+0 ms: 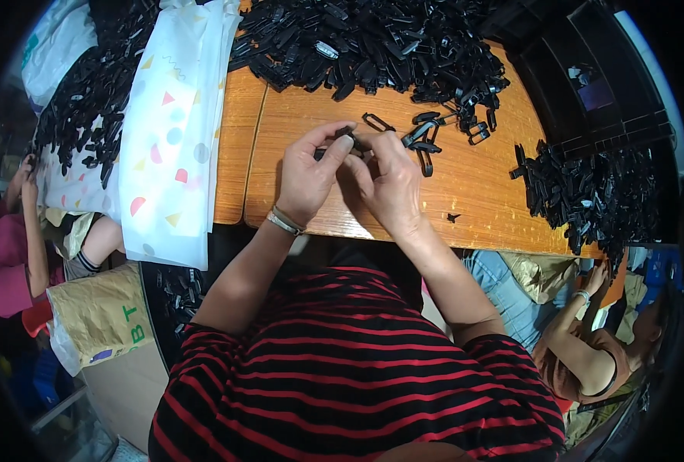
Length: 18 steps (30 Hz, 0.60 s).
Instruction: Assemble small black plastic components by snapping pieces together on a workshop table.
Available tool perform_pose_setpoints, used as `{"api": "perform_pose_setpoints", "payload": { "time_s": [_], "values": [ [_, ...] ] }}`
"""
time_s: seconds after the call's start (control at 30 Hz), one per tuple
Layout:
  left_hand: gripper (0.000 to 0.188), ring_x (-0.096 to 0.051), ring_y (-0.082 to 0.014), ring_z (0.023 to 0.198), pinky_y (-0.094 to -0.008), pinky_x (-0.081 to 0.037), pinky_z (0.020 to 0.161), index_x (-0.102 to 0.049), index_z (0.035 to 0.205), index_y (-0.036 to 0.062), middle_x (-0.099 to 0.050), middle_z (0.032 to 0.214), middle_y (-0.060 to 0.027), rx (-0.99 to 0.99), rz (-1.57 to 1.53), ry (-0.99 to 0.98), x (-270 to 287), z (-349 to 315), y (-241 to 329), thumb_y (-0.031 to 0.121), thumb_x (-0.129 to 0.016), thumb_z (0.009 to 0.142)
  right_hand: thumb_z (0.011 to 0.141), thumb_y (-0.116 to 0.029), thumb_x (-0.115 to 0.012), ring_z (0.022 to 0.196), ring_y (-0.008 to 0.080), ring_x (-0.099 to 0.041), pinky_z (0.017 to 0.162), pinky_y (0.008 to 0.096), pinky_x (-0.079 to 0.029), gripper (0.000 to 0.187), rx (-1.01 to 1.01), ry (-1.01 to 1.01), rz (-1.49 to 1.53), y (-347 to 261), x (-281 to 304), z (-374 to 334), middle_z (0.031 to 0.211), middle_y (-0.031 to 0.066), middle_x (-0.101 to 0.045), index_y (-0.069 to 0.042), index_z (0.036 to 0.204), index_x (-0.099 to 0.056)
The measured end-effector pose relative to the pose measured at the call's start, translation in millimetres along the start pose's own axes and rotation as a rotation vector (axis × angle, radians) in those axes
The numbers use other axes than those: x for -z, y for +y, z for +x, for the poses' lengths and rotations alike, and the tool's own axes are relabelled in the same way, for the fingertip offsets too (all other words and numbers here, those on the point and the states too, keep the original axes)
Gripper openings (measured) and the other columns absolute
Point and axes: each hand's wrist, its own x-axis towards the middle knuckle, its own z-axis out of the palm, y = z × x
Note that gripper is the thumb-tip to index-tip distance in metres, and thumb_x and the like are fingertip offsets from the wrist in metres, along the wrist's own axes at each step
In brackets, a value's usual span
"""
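Along your worktop's (pixel 481 192) far edge lies a big heap of black clips (pixel 373 38); a smaller pile (pixel 588 192) crowds its right edge, and a patterned white sheet (pixel 172 131) drapes its left edge.

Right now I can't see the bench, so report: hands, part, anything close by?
Left hand and right hand pinch one small black part together. Loose black pieces lie just beyond, apart from it.

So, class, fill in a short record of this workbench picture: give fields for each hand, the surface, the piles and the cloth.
Left hand: pinches a small black plastic part with the right hand
Right hand: fingers on the same part
Surface: wooden table
Far pile: heap of black plastic parts at the table's far edge
Right pile: smaller heap
Cloth: white patterned sheet on the left
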Motion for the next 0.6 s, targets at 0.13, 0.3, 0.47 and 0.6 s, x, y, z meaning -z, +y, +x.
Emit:
{"api": "perform_pose_setpoints", "payload": {
  "time_s": [0.13,0.3,0.47,0.6],
  "values": [
    [0.021,-0.048,-0.0011,0.069,-0.0151,-0.038,0.059,-0.063,0.107,0.0022,-0.061,0.083,0.0022,0.005,-0.077,-0.087,4.5,-3.7,2.5,0.018,-0.052,0.100,0.080,-0.012,-0.076,0.076,0.0233,-0.065,0.063,0.0331,-0.053,0.044,-0.126,0.045,0.083,-4.3,-9.1,-7.9,0.087,0.0135,-0.062,-0.002,0.117,-0.054],
    [0.030,-0.043,-0.0002,0.058,-0.0150,-0.032,0.050,-0.061,0.095,0.0051,-0.060,0.077,0.0026,0.026,-0.003,-0.159,15.5,-12.3,20.0,0.028,-0.044,0.104,0.084,-0.013,-0.074,0.075,0.0210,-0.066,0.065,0.0307,-0.052,0.036,-0.149,-0.059,0.330,-22.2,-21.2,-18.0,0.086,0.0135,-0.064,0.000,0.113,-0.056],
    [0.030,-0.046,-0.0057,0.056,-0.0193,-0.036,0.051,-0.059,0.090,0.0059,-0.059,0.074,-0.0012,0.048,0.110,-0.125,57.4,-57.4,38.5,0.030,-0.046,0.102,0.082,-0.014,-0.074,0.072,0.0230,-0.063,0.060,0.0299,-0.050,0.029,0.074,-0.395,0.405,-26.3,-4.3,-14.4,0.082,0.0103,-0.062,-0.005,0.107,-0.062],
    [0.020,-0.060,-0.0192,0.066,-0.0294,-0.047,0.063,-0.064,0.093,0.0013,-0.063,0.073,-0.0055,0.156,0.802,-0.013,139.4,-139.4,59.8,0.020,-0.057,0.095,0.082,-0.009,-0.070,0.077,0.0286,-0.064,0.063,0.0357,-0.052,0.023,0.140,-0.355,0.121,-3.7,30.7,-5.7,0.093,0.0099,-0.061,-0.008,0.105,-0.066]
  ]
}}
